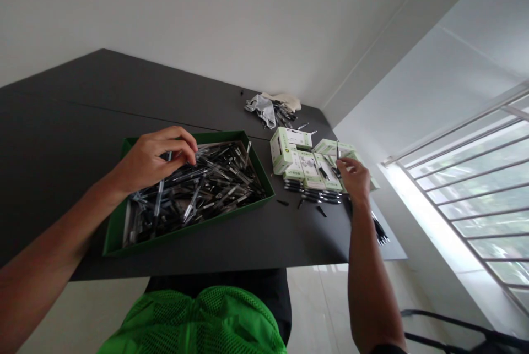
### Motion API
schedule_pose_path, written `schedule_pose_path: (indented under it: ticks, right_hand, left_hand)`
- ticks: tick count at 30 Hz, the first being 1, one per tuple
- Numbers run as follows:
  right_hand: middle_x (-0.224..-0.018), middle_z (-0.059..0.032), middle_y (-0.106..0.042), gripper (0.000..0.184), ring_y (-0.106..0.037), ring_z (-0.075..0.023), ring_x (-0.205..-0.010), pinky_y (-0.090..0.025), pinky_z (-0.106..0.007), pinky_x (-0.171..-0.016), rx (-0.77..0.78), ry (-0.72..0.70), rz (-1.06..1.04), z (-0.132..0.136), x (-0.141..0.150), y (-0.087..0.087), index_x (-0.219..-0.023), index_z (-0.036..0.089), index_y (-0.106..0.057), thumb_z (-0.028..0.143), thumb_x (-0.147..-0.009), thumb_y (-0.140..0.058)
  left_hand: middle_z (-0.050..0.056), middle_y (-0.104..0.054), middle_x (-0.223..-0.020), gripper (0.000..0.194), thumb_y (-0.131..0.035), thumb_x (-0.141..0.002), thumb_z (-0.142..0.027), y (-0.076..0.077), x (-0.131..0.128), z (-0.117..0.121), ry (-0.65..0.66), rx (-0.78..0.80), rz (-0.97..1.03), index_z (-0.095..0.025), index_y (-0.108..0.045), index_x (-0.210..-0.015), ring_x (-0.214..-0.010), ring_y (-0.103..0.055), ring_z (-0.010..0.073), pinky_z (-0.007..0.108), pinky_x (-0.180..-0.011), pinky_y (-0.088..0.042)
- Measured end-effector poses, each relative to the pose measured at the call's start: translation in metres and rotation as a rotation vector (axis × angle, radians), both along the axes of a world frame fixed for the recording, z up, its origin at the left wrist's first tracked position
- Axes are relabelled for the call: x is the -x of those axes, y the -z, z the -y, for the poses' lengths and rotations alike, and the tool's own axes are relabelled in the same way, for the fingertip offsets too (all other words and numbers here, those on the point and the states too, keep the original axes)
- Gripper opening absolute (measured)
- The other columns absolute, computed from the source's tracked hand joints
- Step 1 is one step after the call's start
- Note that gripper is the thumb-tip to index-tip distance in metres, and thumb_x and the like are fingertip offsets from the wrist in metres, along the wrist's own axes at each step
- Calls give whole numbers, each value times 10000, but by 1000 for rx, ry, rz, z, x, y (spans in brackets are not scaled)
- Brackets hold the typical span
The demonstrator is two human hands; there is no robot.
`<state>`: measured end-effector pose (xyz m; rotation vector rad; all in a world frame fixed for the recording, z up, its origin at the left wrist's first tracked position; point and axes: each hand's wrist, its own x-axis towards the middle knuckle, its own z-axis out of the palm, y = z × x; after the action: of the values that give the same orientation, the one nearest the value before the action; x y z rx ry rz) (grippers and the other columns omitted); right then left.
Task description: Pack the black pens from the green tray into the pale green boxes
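My left hand (161,153) is over a green box (215,224) heaped with loose black and clear pens (219,183). Its thumb and fingers are curled toward each other. A clear pen (158,200) shows below the hand and through the gap beside the thumb; I cannot tell whether the hand grips it. To the right, my right hand (354,177) pinches a pen (338,150) that points upward. Beneath and beside that hand lie small white-and-green cartons (309,164), with a few dark pen parts on top. Black pens (318,195) lie in rows along the cartons' near side.
Loose black caps (321,211) lie on the dark table (248,241) near the pen rows. A grey cloth (261,108) and more pens (284,114) are at the back by the wall. Another bunch of pens (380,230) lies at the right edge, toward a barred window (475,205).
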<state>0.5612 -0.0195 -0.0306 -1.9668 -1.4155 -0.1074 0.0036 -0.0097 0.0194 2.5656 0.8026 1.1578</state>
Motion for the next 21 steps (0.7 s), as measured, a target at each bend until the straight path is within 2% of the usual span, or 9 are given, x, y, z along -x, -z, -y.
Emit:
schedule_pose_path:
  ticks: [2, 5, 8, 12, 16, 18, 21]
  right_hand:
    - [-952, -125, -745, 530, -617, -222, -762, -517, -395, -745, -48, -43, -74, 1, 12, -9, -1153, 135, -754, 574, -933, -554]
    - [-961, -82, -753, 487, -638, -193, -803, -513, -343, -757, -113, -197, -180, 4, 50, -28, -1154, 175, -732, 595, -965, -573]
    - [-884, -27, -715, 368, -617, -166, -789, -491, -326, -772, -157, -502, -385, 11, 113, -53, -1061, 206, -720, 551, -936, -689]
    - [-856, -3, -683, 228, -599, -144, -783, -484, -300, -754, -81, -848, -414, 22, 211, -78, -984, 219, -677, 446, -967, -682]
    - [-826, 12, -701, 209, -577, -116, -697, -454, -267, -660, 0, -1050, -428, 22, 288, -78, -1003, 206, -685, 409, -955, -692]
    - [-826, 15, -707, 230, -557, -106, -661, -436, -260, -633, 24, -1097, -470, 18, 313, -72, -1003, 203, -684, 426, -949, -704]
    - [-811, 15, -705, 315, -535, -96, -628, -413, -251, -605, 23, -1111, -551, 13, 334, -64, -951, 201, -666, 511, -942, -720]
  left_hand:
    - [30, -688, -1001, 226, -619, -1032, -160, 1, -1, 0, -6, 7, -3, -183, -727, -835, -875, -665, 105, 226, -815, -492]
    - [35, -701, -1016, 114, -613, -1039, -205, 2, -3, 2, -49, 83, 2, -165, -707, -988, -840, -649, 100, 206, -777, -508]
    - [53, -714, -1060, 183, -628, -1035, -270, 2, -5, 5, -74, 248, 1, -145, -666, -1163, -886, -661, 115, 198, -800, -539]
    - [79, -737, -1129, 329, -637, -1036, -367, 5, -4, 7, 12, 347, 84, -183, -616, -1308, -987, -696, 166, 227, -855, -569]
    - [99, -761, -1191, 434, -618, -1040, -457, 7, -2, 5, 49, 372, 70, -215, -591, -1399, -948, -710, 185, 250, -840, -575]
    - [105, -769, -1170, 473, -640, -1016, -518, 6, -1, 5, 15, 350, 58, -189, -627, -1356, -875, -709, 180, 251, -790, -567]
    - [93, -775, -1082, 520, -665, -981, -595, 5, -1, 5, -65, 311, 77, -152, -683, -1254, -786, -695, 169, 249, -728, -542]
